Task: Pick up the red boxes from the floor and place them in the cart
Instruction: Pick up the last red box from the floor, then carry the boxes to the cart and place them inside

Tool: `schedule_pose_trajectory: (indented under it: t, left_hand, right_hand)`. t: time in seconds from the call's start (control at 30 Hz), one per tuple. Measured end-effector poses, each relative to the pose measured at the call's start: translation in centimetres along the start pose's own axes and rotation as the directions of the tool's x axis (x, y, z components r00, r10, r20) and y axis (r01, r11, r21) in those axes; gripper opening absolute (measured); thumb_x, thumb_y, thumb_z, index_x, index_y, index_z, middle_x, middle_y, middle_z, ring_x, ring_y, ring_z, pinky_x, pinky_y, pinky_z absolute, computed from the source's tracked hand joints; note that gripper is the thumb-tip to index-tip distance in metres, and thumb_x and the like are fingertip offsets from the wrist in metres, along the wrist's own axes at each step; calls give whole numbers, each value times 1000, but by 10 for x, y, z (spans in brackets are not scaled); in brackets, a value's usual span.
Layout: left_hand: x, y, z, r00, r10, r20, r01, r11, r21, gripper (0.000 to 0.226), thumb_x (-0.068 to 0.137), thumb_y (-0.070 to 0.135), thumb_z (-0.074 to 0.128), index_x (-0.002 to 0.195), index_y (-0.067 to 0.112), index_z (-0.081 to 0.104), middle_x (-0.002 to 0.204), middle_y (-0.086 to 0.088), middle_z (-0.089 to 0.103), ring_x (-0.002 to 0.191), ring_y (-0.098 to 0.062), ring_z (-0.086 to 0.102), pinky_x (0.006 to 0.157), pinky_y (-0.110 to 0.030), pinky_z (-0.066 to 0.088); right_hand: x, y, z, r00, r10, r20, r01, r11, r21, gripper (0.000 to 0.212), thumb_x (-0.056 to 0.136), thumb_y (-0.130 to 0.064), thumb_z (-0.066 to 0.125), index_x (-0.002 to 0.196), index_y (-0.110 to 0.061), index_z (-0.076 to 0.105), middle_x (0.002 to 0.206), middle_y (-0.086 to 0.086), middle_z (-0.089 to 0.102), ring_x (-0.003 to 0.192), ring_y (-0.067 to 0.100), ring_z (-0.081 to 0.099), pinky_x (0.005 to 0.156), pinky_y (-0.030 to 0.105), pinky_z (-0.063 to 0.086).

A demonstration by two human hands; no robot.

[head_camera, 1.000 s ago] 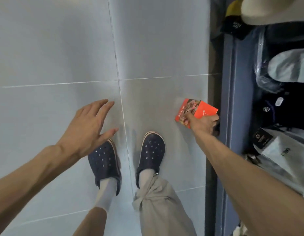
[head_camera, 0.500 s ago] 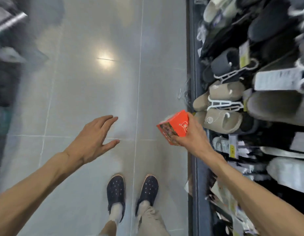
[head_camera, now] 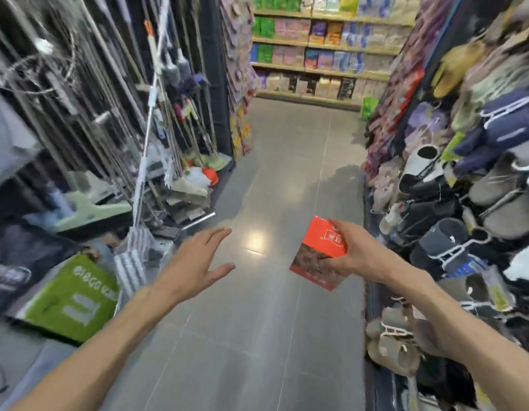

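My right hand (head_camera: 356, 252) grips a red box (head_camera: 318, 247) with a brown picture on its lower face. I hold the box tilted at waist height over the grey aisle floor (head_camera: 266, 327), right of centre. My left hand (head_camera: 195, 262) hovers empty to the left of the box, with fingers spread and palm down. At the lower left a blurred metal frame (head_camera: 195, 218) with a green bag (head_camera: 76, 298) inside may be the cart; I cannot tell for sure. No other red box shows on the floor.
Mops and brooms (head_camera: 156, 120) hang and lean along the left side of the aisle. Racks of slippers (head_camera: 465, 203) line the right side close to my right arm. A shelf of packaged goods (head_camera: 322, 54) closes the far end.
My view has swung up from the floor to the aisle. My right hand has lifted the red box from near my feet to waist height; my left hand stays open.
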State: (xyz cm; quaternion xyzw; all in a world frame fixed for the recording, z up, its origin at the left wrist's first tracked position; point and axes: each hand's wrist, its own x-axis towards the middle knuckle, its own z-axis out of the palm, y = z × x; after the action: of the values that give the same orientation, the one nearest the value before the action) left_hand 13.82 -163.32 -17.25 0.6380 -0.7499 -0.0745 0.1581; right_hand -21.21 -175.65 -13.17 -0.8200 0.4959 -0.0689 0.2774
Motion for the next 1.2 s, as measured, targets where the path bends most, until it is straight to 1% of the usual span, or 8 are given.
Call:
schedule_pose_trajectory:
  t: [0.1,0.27,0.43,0.67,0.83,1.0,1.13,1.2]
  left_hand:
    - [-25,15,-54,998,-39,-54,43,996,78,75,90,66,49,148,22,33,148,0,42,135,-19,41,111,-39,36]
    - [-87,34,-119,965,-179,-191,214,961,178,74,91,66,50,149,23,33,149,0,43,133,-19,42,110,-34,34]
    - [-204,40,-165,842,-438,-315,509,837,198,76,90,70,43,150,25,29,150,1,41,135,-19,40,110,-44,38]
    - [-435,86,-206,569,-667,-481,809,558,183,74,89,67,48,148,23,33,146,-2,46,132,-22,45,107,-41,40]
    - [-603,169,-221,298,-750,-590,948,307,89,72,91,63,52,147,23,35,146,0,46,130,-19,45,106,-37,40]
    - [-766,275,-215,75,-762,-643,997,63,42,72,91,66,48,146,20,38,144,-3,49,129,-22,47,104,-38,41]
    - [-873,370,-198,-126,-750,-649,989,-148,-20,76,91,68,45,147,17,37,144,-8,49,130,-26,47,107,-37,40]
    - [-923,416,-188,-218,-735,-643,967,-251,-41,76,91,70,44,147,19,36,143,-6,48,129,-25,48,105,-40,41]
  right_hand:
    - [8,-45,-32,982,-179,56,180,983,-21,100,61,-62,81,145,-25,42,123,-2,61,106,16,60,94,36,52]
    - [16,-138,-64,901,-410,142,417,908,-29,96,66,-60,84,146,-29,40,129,-4,58,112,16,58,98,40,51]
    - [9,-253,-42,718,-650,248,682,728,-67,95,71,-54,86,148,-23,40,130,-1,57,112,18,57,96,33,48]
    - [-85,-420,39,382,-845,375,891,445,95,93,67,-50,90,145,-27,45,123,-6,61,107,14,61,96,35,50]
    - [-209,-531,113,83,-901,425,955,194,224,84,71,-45,89,141,-23,48,114,-7,58,104,14,59,95,31,46]
    - [-360,-621,199,-169,-869,465,929,17,369,76,67,-62,85,130,-34,53,101,-9,67,80,7,66,75,38,59]
    - [-493,-670,256,-370,-808,460,879,-144,454,88,68,-65,82,141,-34,45,111,-8,61,91,13,63,81,38,56]
    - [-561,-689,277,-453,-767,455,836,-188,516,76,71,-60,84,133,-35,48,106,-7,63,87,13,64,79,39,56]
